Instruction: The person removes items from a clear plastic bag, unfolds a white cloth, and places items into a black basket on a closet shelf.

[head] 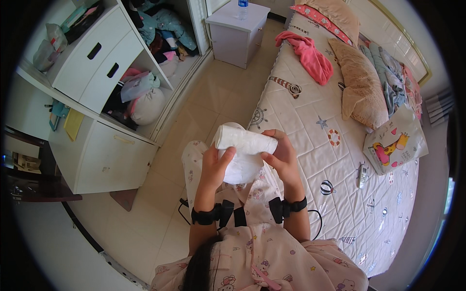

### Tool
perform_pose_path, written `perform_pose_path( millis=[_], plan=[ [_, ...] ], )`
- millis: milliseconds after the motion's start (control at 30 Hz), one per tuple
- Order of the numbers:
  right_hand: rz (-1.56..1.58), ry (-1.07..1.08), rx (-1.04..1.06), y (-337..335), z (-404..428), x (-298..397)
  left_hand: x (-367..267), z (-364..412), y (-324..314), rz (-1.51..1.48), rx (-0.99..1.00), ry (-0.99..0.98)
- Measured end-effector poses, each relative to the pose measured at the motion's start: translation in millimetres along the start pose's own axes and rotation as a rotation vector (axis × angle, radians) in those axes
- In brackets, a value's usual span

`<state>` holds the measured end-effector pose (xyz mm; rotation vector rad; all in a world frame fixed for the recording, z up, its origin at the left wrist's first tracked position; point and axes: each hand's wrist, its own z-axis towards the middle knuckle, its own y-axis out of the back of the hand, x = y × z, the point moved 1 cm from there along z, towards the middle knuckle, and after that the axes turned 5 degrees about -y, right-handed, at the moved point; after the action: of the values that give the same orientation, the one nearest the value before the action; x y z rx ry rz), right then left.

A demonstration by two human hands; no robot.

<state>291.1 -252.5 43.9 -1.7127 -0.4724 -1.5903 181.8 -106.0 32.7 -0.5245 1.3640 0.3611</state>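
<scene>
A white disposable diaper point(240, 171) is held over my lap, its far part rolled into a thick tube and the rest hanging flat below. My left hand point(214, 165) grips the left end of the roll, thumb on top. On the right end, my right hand point(284, 156) pinches it with the thumb near the lower edge and the fingers curled behind. Both wrists wear black bands with black blocks attached. Beneath the diaper are my legs in patterned pajama trousers point(255, 196).
To the right is a bed point(309, 142) with a quilted cover, carrying a diaper bag point(395, 145), a remote control point(362, 176), pillows point(358, 83) and a pink cloth point(309, 58). An open wardrobe point(96, 62) stands left; a nightstand point(233, 40) holds a water bottle point(243, 10).
</scene>
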Motion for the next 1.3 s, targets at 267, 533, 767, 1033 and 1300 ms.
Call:
perform_pose_path(
  millis=[267,533,767,1033,1300],
  plan=[
    [0.003,0.049,0.004,4.3,0.1,-3.6,-3.1,0.1,0.1,0.035,-0.001,-0.082],
    [-0.064,0.118,0.079,3.8,1.0,-3.3,0.8,-1.4,1.4,-0.026,-0.038,-0.001],
    [0.11,-0.041,0.106,-1.8,0.4,3.0,1.8,-2.4,7.2,-0.07,-0.036,-0.042],
    [-0.021,-0.054,0.03,2.6,-0.5,-1.5,-6.3,-2.0,4.7,-0.15,0.026,-0.006],
    [-0.08,0.081,0.061,-1.6,1.5,4.6,-5.9,-1.3,4.6,-0.131,0.016,-0.123]
  ],
)
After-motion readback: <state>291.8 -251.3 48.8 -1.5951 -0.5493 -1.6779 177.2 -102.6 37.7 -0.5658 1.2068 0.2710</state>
